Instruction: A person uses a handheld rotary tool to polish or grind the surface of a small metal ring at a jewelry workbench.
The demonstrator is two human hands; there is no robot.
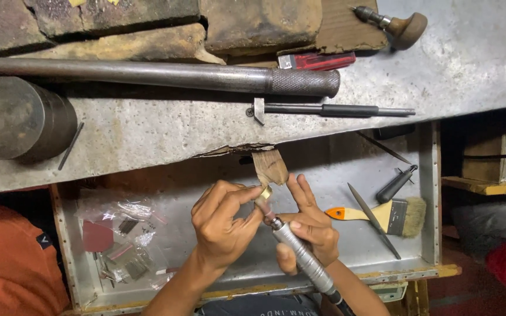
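My left hand (222, 225) pinches a small gold-coloured ring (263, 193) between thumb and fingertips, pressed against the wooden bench peg (269, 167) that juts from the bench edge. My right hand (308, 228) grips a metal rotary handpiece (303, 257), its tip pointed up and touching the ring. The handpiece's cable runs down out of view at the bottom.
A metal tray (428, 193) below the bench holds a flat brush (390, 215), a file (375, 221), a dark-handled tool (395, 186) and plastic bags of small parts (125, 237). On the bench top lie a long steel mandrel (165, 74), a steel block (19, 120), a thin rod tool (335, 110) and a wooden-handled graver (396, 24).
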